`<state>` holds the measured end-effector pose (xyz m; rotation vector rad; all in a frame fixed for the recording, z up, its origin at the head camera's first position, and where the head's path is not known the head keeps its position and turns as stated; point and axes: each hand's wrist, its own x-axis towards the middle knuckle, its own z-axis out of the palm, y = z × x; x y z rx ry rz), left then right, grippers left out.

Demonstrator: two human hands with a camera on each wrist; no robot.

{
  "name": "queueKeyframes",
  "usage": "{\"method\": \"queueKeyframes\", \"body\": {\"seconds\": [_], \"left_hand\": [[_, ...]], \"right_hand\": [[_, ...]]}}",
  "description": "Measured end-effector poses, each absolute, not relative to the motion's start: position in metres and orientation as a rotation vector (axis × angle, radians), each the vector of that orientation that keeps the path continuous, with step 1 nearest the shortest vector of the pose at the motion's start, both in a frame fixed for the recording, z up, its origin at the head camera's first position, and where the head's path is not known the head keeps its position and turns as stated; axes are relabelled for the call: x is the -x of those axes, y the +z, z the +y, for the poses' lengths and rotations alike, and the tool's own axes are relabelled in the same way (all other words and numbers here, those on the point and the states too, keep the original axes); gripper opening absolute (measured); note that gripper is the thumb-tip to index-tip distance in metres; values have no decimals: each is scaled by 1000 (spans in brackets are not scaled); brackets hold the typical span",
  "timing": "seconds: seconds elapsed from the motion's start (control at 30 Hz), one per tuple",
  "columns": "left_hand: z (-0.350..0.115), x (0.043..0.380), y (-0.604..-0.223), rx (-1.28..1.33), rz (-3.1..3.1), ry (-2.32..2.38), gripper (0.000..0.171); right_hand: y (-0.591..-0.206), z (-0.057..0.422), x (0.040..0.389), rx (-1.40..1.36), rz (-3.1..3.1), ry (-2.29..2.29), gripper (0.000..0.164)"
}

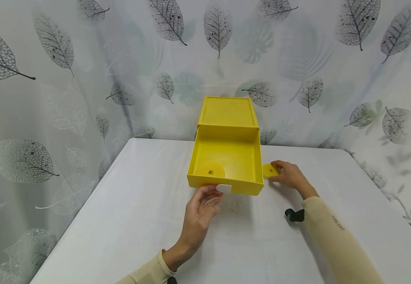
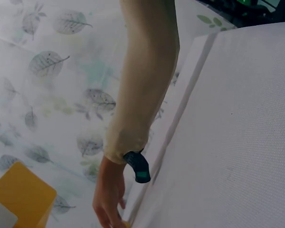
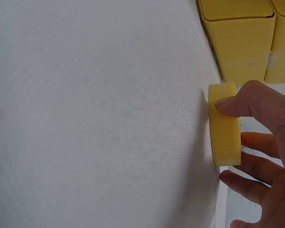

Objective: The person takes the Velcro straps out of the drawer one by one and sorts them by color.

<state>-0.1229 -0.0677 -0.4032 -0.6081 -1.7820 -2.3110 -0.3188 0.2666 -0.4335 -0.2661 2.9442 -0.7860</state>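
The right hand (image 1: 290,175) pinches a yellow disc (image 1: 267,169) by its rim, thumb on one side and fingers on the other, just right of the open yellow drawer (image 1: 241,154); whether the disc rests on the white worktop (image 1: 137,197) I cannot tell. A second yellow disc (image 1: 219,170) lies flat inside the drawer, near its front-left corner, with a hole at its middle. The left hand (image 1: 199,211) has its fingers bent at the drawer's lower front edge, beside a white tab (image 1: 224,188), and I cannot tell whether they grip it. Behind the drawer is its yellow housing (image 1: 230,110), against a leaf-printed curtain (image 1: 120,51)
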Motion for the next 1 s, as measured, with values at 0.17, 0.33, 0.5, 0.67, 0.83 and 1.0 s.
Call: {"method": "queueKeyframes", "body": {"seconds": [0.17,0.33,0.5,0.67,0.83,1.0], "left_hand": [[-68,123,-404,604,-1793,-2314,47],[-68,124,-404,613,-1785,-2313,47],[-68,124,-403,613,-1780,-2311,47],[-68,124,-404,605,-1788,-2310,47],[-68,123,-403,595,-1799,-2307,47],[-68,123,-403,592,-1809,-2303,47]], "right_hand": [[-435,266,321,214,2927,-795,70],[-436,265,323,181,2910,-814,72],[-436,265,324,168,2894,-834,75],[-436,265,324,160,2889,-854,75],[-436,264,326,173,2896,-847,74],[-435,264,326,147,2879,-859,75]]}}
